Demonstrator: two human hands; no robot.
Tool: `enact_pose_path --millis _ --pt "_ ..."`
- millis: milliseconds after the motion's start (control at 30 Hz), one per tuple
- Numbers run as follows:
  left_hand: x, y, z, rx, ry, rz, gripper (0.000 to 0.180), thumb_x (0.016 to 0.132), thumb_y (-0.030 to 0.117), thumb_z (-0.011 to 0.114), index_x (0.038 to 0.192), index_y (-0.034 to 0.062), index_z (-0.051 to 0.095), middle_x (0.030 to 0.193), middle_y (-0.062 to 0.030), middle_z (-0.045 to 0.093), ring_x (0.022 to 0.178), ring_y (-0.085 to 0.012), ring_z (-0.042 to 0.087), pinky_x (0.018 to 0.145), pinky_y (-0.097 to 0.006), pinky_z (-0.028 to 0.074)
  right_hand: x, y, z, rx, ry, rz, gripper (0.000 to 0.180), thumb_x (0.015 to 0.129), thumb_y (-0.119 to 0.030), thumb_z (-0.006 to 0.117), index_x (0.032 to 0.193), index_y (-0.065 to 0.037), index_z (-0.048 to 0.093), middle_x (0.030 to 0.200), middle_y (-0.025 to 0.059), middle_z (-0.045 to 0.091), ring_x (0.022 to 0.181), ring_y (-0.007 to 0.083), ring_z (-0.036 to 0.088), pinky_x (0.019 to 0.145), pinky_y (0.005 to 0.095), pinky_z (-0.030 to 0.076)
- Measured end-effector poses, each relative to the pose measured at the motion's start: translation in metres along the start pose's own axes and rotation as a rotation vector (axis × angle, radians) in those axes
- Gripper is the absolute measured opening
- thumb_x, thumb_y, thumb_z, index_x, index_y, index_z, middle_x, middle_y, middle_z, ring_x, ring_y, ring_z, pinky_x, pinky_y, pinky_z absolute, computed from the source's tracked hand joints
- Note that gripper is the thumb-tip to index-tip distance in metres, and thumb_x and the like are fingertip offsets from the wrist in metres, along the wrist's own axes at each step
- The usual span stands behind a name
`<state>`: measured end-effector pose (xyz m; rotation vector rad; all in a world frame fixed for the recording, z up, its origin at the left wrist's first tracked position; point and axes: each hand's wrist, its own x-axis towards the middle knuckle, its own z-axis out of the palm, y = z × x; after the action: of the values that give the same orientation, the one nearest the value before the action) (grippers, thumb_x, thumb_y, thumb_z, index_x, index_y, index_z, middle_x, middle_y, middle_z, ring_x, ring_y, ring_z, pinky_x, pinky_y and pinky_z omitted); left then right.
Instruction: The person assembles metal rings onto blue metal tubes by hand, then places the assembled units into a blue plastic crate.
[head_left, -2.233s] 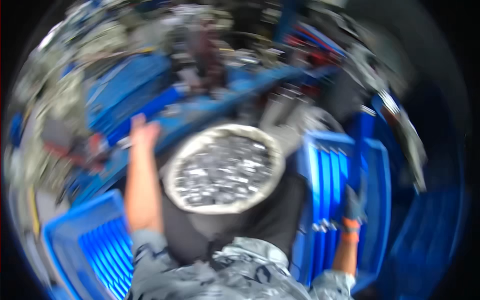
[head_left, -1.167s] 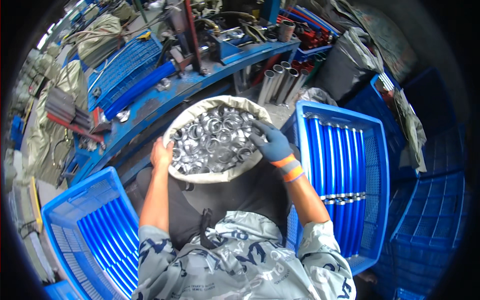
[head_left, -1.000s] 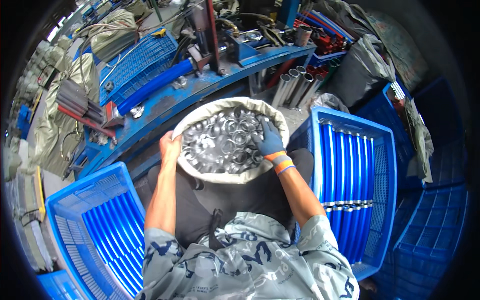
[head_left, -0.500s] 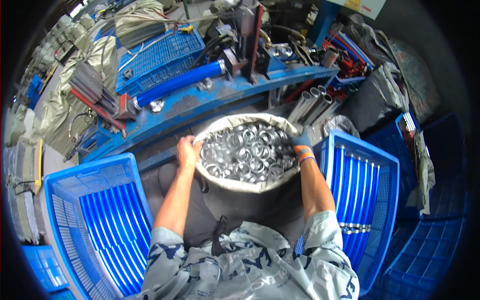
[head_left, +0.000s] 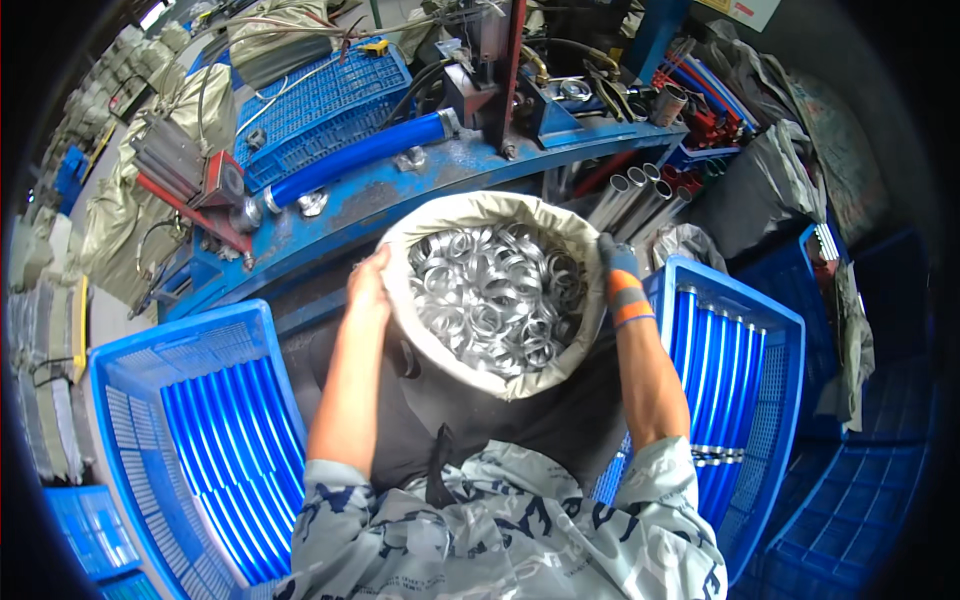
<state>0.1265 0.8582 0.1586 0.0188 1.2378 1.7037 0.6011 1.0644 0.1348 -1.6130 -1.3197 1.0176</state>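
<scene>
- Low in the frame we see our grey-and-white patterned shirt, sleeves short.
- Our left hand is bare.
- Our right hand wears a grey-blue glove with an orange-banded cuff.

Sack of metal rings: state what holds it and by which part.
Both hands grip the sack of metal rings at its rolled rim: the bare left hand on the left edge, the gloved right hand on the right edge.
</scene>
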Motion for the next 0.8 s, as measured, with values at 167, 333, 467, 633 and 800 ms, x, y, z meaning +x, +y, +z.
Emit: enact_pose_path --millis 167,333,467,633,800 --pt "0.016 0.067 -0.059 0.081 -0.223 -0.404 0.044 0.112 0.03 0.064 0.139 -0.0031 0.077 0.138 -0.0232 0.081 0.121 -0.0389 0.081 0.115 -0.057 0.062 0.042 0.012 -0.013 0.63 -0.429 0.626 0.051 0.107 -0.044 0.079 0.13 0.001 0.081 0.117 0.0172 0.086 0.102 0.0327 0.082 0.089 0.05 0.065" --pt "0.071 0.044 -0.067 0.943 0.092 -0.073 0.047 0.096 0.036 0.071 0.115 -0.0048 0.083 0.132 -0.0204 0.081 0.12 -0.0328 0.076 0.106 -0.044 0.055 0.046 0.037 0.029 -0.817 -0.105 -0.21 0.066 0.1 -0.056 0.075 0.143 -0.006 0.078 0.137 0.0284 0.079 0.127 0.0463 0.077 0.11 0.0533 0.058" --pt "0.047 0.031 -0.073 1.296 0.087 0.407 0.057 0.11 0.042 0.063 0.148 0.0003 0.071 0.143 -0.0296 0.077 0.132 -0.0426 0.075 0.116 -0.048 0.054 -0.009 -0.031 0.098 -0.44 -0.223 -0.884 0.064 0.107 -0.046 0.072 0.161 -0.013 0.065 0.146 0.0229 0.074 0.129 0.0443 0.072 0.116 0.0557 0.053" --pt "0.033 0.018 0.014 1.63 -0.196 0.566 0.061 0.109 0.051 0.079 0.141 -0.0004 0.076 0.125 -0.0226 0.085 0.121 -0.0469 0.08 0.106 -0.053 0.061 0.062 0.034 0.108 -0.867 -0.34 -0.516 0.051 0.102 -0.044 0.078 0.146 -0.016 0.078 0.131 0.0225 0.081 0.117 0.0442 0.079 0.102 0.0537 0.061" --pt "0.064 0.047 -0.008 0.787 -0.307 -0.081 0.057 0.118 0.047 0.069 0.137 -0.0063 0.077 0.133 -0.0154 0.085 0.119 -0.0338 0.082 0.104 -0.05 0.063 0.123 -0.071 0.105 0.124 -0.692 0.095 0.041 0.108 -0.035 0.076 0.123 0.002 0.086 0.117 0.0118 0.087 0.103 0.0223 0.081 0.095 0.0394 0.063"
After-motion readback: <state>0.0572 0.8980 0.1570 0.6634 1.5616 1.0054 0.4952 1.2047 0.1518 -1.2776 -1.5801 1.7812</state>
